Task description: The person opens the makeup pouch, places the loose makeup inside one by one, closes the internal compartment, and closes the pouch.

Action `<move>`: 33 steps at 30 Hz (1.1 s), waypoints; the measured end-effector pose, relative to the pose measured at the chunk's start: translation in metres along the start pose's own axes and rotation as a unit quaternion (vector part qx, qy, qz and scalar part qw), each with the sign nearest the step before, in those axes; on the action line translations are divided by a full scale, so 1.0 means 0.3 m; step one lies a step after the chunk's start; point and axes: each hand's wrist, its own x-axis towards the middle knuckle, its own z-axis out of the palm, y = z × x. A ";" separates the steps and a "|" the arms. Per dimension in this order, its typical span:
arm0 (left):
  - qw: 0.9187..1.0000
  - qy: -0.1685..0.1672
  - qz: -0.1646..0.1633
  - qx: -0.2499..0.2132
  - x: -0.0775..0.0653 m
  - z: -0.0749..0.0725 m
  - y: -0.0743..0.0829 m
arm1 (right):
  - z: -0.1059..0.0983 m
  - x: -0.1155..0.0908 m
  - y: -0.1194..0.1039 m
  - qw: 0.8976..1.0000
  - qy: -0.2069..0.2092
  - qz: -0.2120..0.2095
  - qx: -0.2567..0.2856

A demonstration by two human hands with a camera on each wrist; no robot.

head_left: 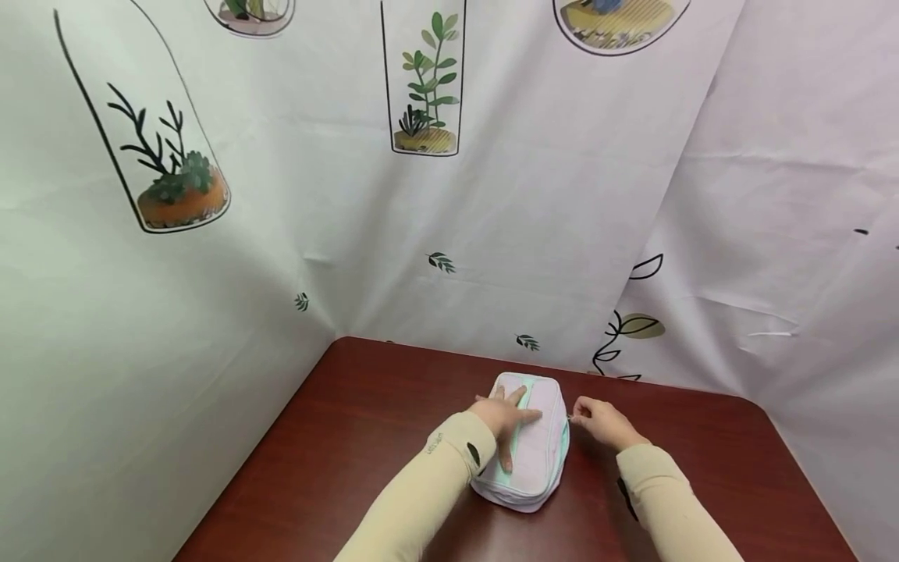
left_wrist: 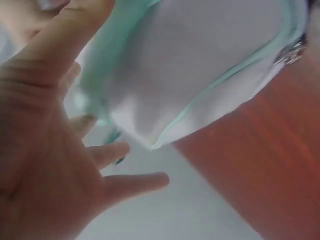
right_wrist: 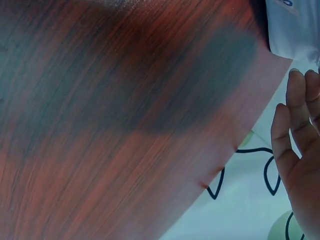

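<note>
A pale lavender pencil case (head_left: 539, 453) with mint-green trim and a zipper lies on the table, its long side pointing away from me. My left hand (head_left: 502, 420) rests on its top with fingers and thumb spread. The left wrist view shows this hand (left_wrist: 55, 135) splayed over the mint band of the case (left_wrist: 200, 45). At the right side of the case, my right hand (head_left: 604, 423) pinches the zipper pull (head_left: 570, 418) between thumb and fingertips. In the right wrist view its other fingers (right_wrist: 295, 110) are loosely bent, and the pinch itself is out of frame.
The dark red wooden table (head_left: 351, 437) reaches to a white cloth backdrop (head_left: 520, 203) printed with plants in glass jars. More cloth hangs along the left and right sides. The table's far edge lies just beyond the case.
</note>
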 end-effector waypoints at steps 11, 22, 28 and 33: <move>0.999 0.019 -0.012 0.032 0.041 0.044 0.032 | 0.005 0.001 0.003 1.000 0.000 -0.009 -0.015; 0.994 0.036 -0.008 0.099 0.055 0.015 0.049 | 0.007 0.023 -0.007 0.999 0.008 -0.008 -0.032; 0.995 0.031 -0.020 0.095 0.068 0.013 0.045 | 0.008 0.026 -0.009 1.000 0.002 -0.008 -0.025; 0.995 0.027 -0.022 0.093 0.080 0.014 0.039 | 0.007 0.024 -0.013 1.000 -0.003 -0.007 -0.022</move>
